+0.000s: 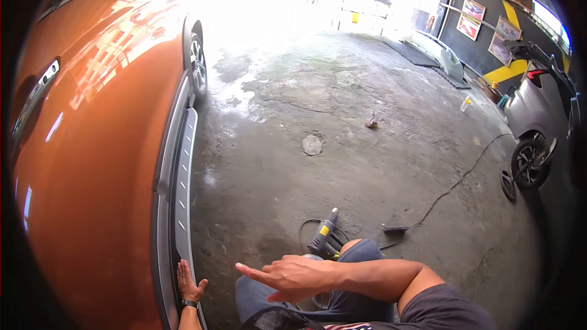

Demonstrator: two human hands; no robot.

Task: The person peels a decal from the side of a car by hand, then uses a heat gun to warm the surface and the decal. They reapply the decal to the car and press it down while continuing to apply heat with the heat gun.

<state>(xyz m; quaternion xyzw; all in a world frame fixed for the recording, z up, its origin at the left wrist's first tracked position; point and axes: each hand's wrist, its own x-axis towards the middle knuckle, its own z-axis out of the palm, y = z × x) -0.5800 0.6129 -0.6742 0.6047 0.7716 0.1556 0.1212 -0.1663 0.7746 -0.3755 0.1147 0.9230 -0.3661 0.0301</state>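
My left hand [189,283] rests with spread fingers on the rear part of the grey side step [184,189], along the lower edge of the orange car [116,165]. A dark band is round that wrist. Over my knees, my right hand [293,276] hangs in the air with the index finger stretched out to the left and nothing held. Just beyond my knee a grey heat gun [323,232] with a yellow label lies on the concrete floor, nozzle pointing away.
A black cable [446,194] with a connector [395,230] runs over the floor to the right. A silver car [533,107] stands at the right. Farther off are a bumper [441,52], a bottle [466,104], a small reddish object [372,123] and framed pictures [472,18].
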